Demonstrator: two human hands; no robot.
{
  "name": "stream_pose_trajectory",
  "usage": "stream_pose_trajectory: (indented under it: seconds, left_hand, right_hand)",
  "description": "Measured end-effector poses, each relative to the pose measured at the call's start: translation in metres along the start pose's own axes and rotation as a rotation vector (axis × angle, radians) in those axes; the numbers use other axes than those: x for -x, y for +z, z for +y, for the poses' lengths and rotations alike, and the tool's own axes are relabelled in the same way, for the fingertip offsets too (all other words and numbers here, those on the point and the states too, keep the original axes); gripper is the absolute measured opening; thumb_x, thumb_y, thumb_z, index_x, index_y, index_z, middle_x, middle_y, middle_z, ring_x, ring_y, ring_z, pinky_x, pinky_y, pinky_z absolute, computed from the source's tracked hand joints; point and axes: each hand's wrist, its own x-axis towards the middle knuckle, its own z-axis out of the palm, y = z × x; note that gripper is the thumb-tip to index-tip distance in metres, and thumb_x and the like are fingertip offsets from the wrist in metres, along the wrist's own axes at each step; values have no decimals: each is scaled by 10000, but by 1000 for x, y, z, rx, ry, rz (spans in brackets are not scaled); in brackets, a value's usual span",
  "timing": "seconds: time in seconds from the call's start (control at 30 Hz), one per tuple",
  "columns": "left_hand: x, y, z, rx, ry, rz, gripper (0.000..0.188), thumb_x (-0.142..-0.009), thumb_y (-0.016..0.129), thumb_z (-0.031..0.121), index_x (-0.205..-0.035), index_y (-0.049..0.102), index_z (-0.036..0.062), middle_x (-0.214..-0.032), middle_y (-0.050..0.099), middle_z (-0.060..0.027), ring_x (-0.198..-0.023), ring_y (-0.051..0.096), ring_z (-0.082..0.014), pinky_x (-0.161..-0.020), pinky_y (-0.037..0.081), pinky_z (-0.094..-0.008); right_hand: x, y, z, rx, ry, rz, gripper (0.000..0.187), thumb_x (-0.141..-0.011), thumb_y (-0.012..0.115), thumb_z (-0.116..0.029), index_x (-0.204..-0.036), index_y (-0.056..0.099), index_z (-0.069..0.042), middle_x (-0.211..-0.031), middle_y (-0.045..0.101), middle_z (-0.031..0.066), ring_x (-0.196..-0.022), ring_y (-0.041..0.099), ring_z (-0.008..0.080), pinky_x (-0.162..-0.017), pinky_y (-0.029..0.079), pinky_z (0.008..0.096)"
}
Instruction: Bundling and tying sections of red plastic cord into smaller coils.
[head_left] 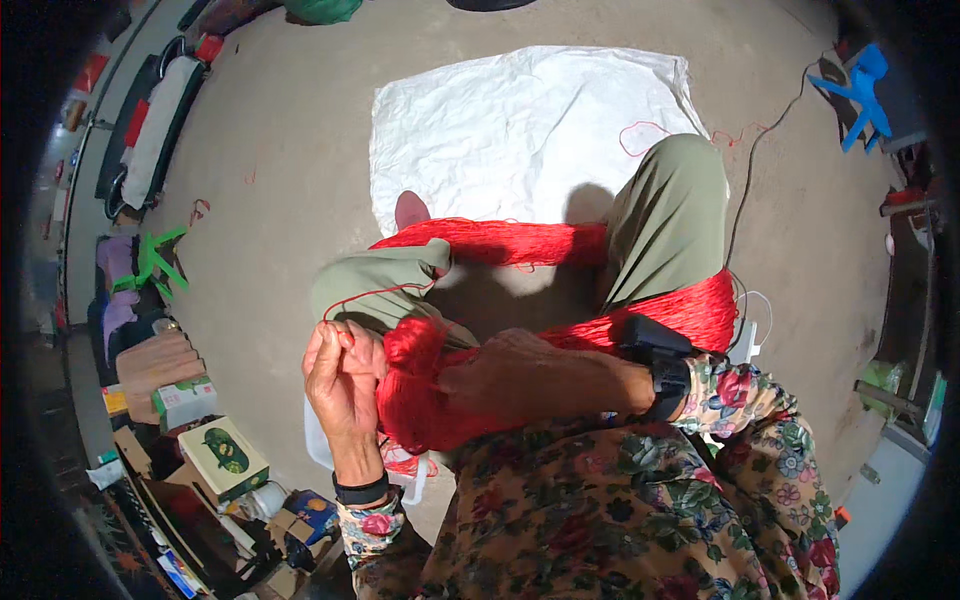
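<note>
A thick skein of red yarn [520, 243] is stretched in a loop around my two bent knees. Between finger and thumb, my left hand [343, 365] pinches a single red strand [375, 292], which runs up and over to the left knee. Beside it, a large bundle of wound red yarn [412, 405] rests in front of my body. My right hand [505, 372] lies over this bundle and grips it; its fingertips are partly lost against the red.
A white sheet [520, 130] lies on the floor beyond my knees. Boxes [222, 455] and clutter line the left side. A green stool [155, 262] stands at left, a blue one [860, 95] at far right. A dark cable [745, 190] crosses the floor at right.
</note>
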Motion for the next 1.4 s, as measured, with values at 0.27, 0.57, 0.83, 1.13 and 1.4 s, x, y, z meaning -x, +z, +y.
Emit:
stream_pose_trajectory:
  seconds: [0.27,0.57,0.83,1.13,1.4]
  left_hand:
    - [18,0,7,-198,22,73,224,-985,535,193,-846,513,20,-692,506,-80,-572,484,-176,-511,429,-297]
    - [41,17,4,-886,86,-229,157,-787,665,-67,-917,620,10,-774,564,-41,-715,526,-114,-659,428,-248]
    - [37,15,-4,-666,-135,-74,85,-847,630,-48,-905,642,13,-763,569,36,-666,512,-48,-623,430,-198]
    - [34,3,-3,-415,-165,-53,94,-906,574,-18,-989,610,10,-844,652,-2,-729,581,-40,-665,459,-170]
    - [22,-1,-15,-332,-176,-76,81,-909,575,30,-980,609,9,-866,650,-28,-800,592,-69,-762,475,-219]
  right_hand:
    - [5,12,-1,-50,-78,-109,141,-906,539,-165,-837,497,-49,-663,554,187,-652,599,397,-524,442,452]
    - [-7,-23,-11,-254,98,81,182,-911,533,-182,-819,506,-27,-678,569,190,-662,576,411,-580,443,456]
    - [-40,-27,8,-383,-93,100,207,-958,522,-210,-920,575,-13,-707,583,146,-651,576,242,-635,458,355]
    - [-39,-1,15,-221,110,123,227,-850,621,-101,-1066,615,-31,-896,647,116,-805,645,246,-710,504,353]
    - [-15,-1,21,-15,14,266,127,-853,624,-29,-972,651,6,-855,640,127,-731,628,267,-641,490,354]
